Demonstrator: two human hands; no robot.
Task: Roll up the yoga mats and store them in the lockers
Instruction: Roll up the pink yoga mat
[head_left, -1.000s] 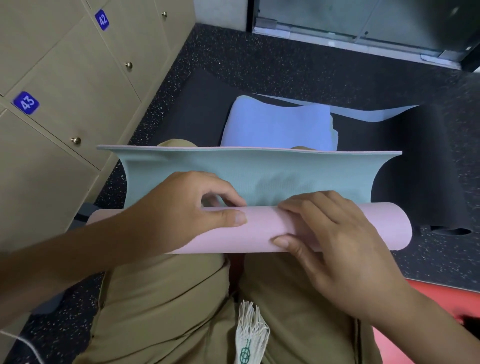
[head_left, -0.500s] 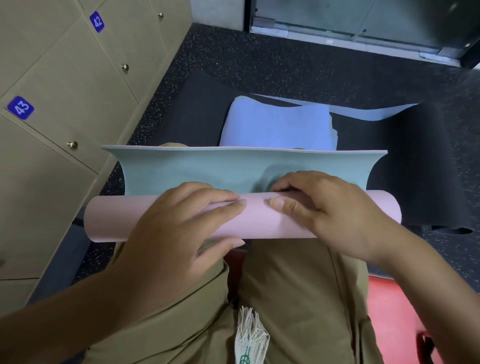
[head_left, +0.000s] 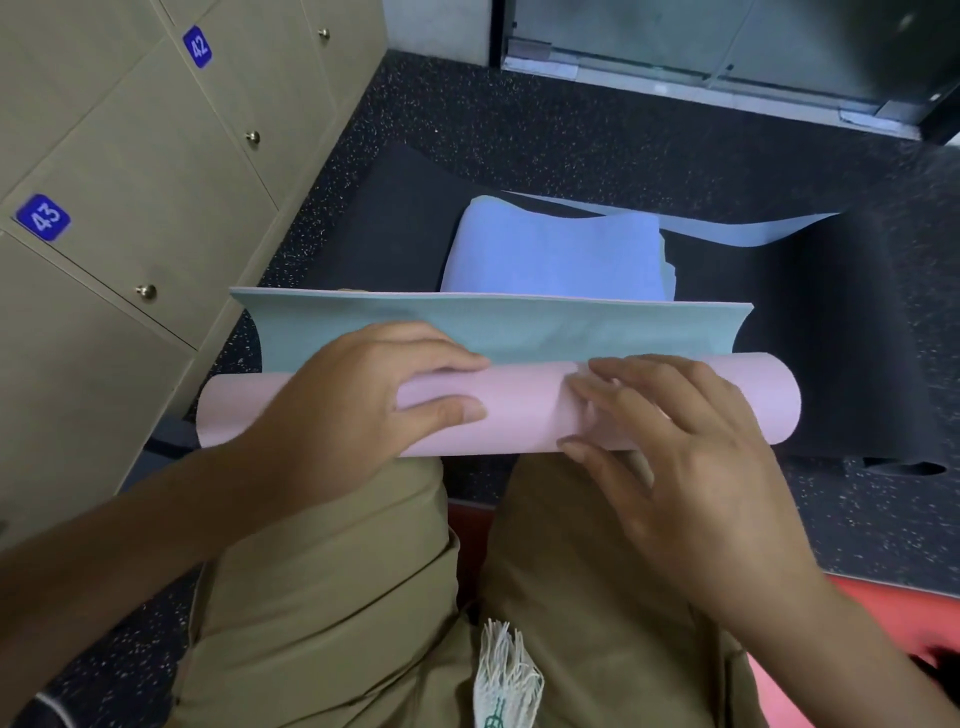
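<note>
Over the speckled floor (head_left: 519, 119), left hand (head_left: 343, 410) grips the mat roll (head_left: 519, 410); right hand (head_left: 691, 467) presses it, fingers straight.

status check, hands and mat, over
Left hand grips the pink roll, right hand lies flat on it. Teal flap not yet rolled in. Lockers shut, nothing blocking.

Lying crosswise over the knees: yoga mat (head_left: 519, 410), pink outside, teal inside, mostly rolled, teal flap standing up behind. Lying flat beyond: black mat (head_left: 841, 332), crumpled lavender mat (head_left: 550, 254). Standing closed at left: tan lockers (head_left: 130, 171).
</note>
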